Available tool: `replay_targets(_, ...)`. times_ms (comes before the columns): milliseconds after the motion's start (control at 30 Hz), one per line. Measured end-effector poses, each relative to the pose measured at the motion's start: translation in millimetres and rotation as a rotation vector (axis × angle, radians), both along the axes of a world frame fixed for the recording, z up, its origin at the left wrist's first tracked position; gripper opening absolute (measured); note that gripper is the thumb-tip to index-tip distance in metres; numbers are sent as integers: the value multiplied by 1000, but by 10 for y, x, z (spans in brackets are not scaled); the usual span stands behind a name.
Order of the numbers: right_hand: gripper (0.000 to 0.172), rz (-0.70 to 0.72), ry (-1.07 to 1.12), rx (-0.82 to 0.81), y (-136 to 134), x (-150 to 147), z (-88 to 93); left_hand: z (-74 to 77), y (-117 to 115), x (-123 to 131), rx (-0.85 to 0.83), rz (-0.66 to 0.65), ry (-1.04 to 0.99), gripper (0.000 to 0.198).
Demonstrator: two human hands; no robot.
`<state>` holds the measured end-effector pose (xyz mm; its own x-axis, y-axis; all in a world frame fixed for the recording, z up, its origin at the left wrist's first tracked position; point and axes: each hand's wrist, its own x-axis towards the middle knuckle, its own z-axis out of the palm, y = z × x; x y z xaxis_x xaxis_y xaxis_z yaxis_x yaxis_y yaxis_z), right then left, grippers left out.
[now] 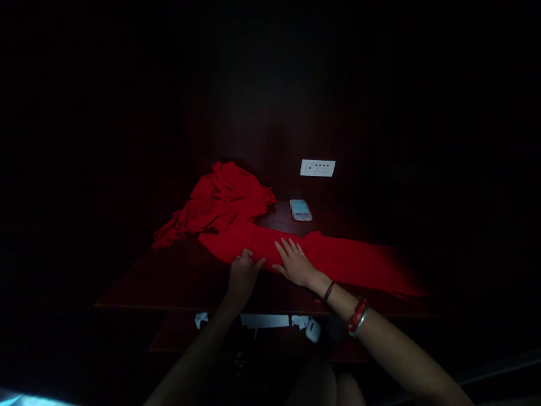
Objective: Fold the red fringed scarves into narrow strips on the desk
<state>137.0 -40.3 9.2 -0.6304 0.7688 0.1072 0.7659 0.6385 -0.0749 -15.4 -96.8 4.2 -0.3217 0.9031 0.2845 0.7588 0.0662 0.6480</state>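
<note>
A red fringed scarf (355,256) lies across the dark table, its right part stretched out in a long flat band and its left part heaped in loose folds. My right hand (293,264) rests palm down on the middle of the band, fingers spread. At the band's near edge, left of that, my left hand (244,276) has its fingers curled in on the cloth with the thumb pointing right. What lies under the curled fingers is partly hidden.
A phone (300,210) with a lit screen lies behind the scarf. On the wall is a white socket panel (318,168). Below the tabletop, a shelf holds white papers (265,321) and a small white case (313,330). The surroundings are very dark.
</note>
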Motion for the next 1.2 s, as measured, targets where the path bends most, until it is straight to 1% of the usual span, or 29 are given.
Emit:
replay_targets(67, 64, -15, 17, 36, -31, 11, -43, -6, 42, -17, 26, -7, 17, 20)
replay_targets(100, 64, -22, 21, 41, -40, 24, -51, -16, 60, -42, 46, -21, -12, 21)
replay_targets(167, 65, -37, 22, 41, -43, 59, -55, -46, 100, -115, 104, -69, -144, 27)
replay_targets(233, 65, -45, 19, 30, -31, 96, -61, -86, 145, -203, 147, -128, -327, 31)
replay_targets(300, 67, -49, 15, 7, -16, 131, -78, -125, 189, -295, 124, -206, -472, 35)
replay_targets(367, 69, -60, 10, -25, -6, 161, -95, -152, 216, -388, 10, -288, -520, 39)
replay_targets(433, 72, -78, 2, -62, 0, 189, -91, -146, 212, -486, -128, -332, -437, 39)
replay_targets(500, 75, -88, -9, -98, 11, 215, -49, -84, 171, -586, -245, -324, -270, 33)
replay_targets(567, 80, -73, -15, -137, 33, 232, 35, 46, 105, -665, -376, -328, -110, 28)
replay_targets(633, 84, -45, -2, -155, 67, 228, 139, 222, 45, -679, -469, -350, 42, 28)
replay_targets(667, 85, -29, 17, -143, 86, 215, 187, 309, 29, -649, -443, -330, 144, 28)
replay_targets(700, 84, -10, 40, -116, 105, 194, 223, 380, 27, -593, -370, -288, 257, 28)
replay_targets(733, 82, 10, 64, -80, 123, 166, 242, 427, 37, -515, -260, -232, 366, 29)
replay_targets(767, 79, 32, 81, -47, 139, 132, 240, 441, 59, -425, -136, -166, 467, 31)
replay_targets(800, 76, 50, 87, -24, 152, 97, 216, 419, 89, -335, -59, -146, 526, 34)
replay_targets(867, 74, 55, 81, -5, 170, 35, 112, 281, 151, -197, -10, -175, 617, 40)
replay_targets(967, 80, 21, 90, 7, 186, -10, -85, -18, 200, -177, -120, -195, 682, 45)
replay_targets(1033, 86, 25, 107, 3, 197, -7, -157, -157, 197, -247, -176, -191, 670, 46)
replay_targets(1100, 91, 55, 115, -32, 222, 21, -143, -210, 186, -313, -209, -199, 642, 49)
replay_targets(1200, 92, 85, 161, -86, 332, 147, 6, -179, 184, -345, -253, -203, 556, 52)
